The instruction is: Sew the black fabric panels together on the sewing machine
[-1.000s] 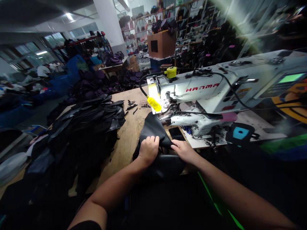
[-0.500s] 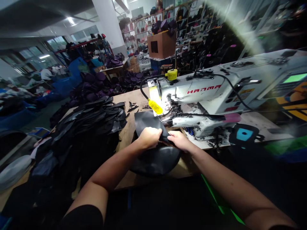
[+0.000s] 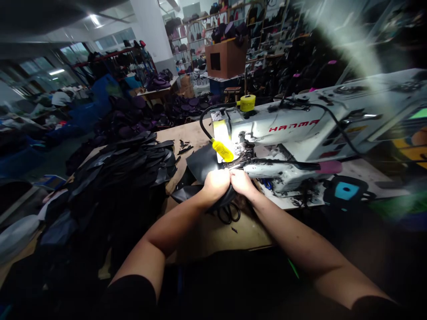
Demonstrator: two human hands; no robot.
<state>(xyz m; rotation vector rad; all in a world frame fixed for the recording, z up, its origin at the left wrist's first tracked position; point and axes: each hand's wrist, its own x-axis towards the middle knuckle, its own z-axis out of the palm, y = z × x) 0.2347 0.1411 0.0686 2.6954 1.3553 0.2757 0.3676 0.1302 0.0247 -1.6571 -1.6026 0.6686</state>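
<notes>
My left hand [image 3: 216,185] and my right hand [image 3: 242,184] meet close together, both pinching a black leather piece [image 3: 202,162] at the needle end of a white HANMA sewing machine [image 3: 293,126]. The leather rises beyond my fingers towards the presser foot, and a lower flap sticks out to the left. Just below my hands, a pair of black-handled scissors [image 3: 228,214] lies on the wooden worktable [image 3: 190,133]. The needle area is partly hidden by the leather and my hands.
A tall pile of black leather cut pieces [image 3: 126,164] fills the table's left side, with small scraps [image 3: 184,149] beyond it. A yellow thread spool [image 3: 247,103] tops the machine. Racks of bags, a brown carton and a co-worker stand in the background.
My hands have drawn together and the leather is folded up between them, no longer a wide bulge on the table. Scissors now show below my hands. The view has shifted slightly.
</notes>
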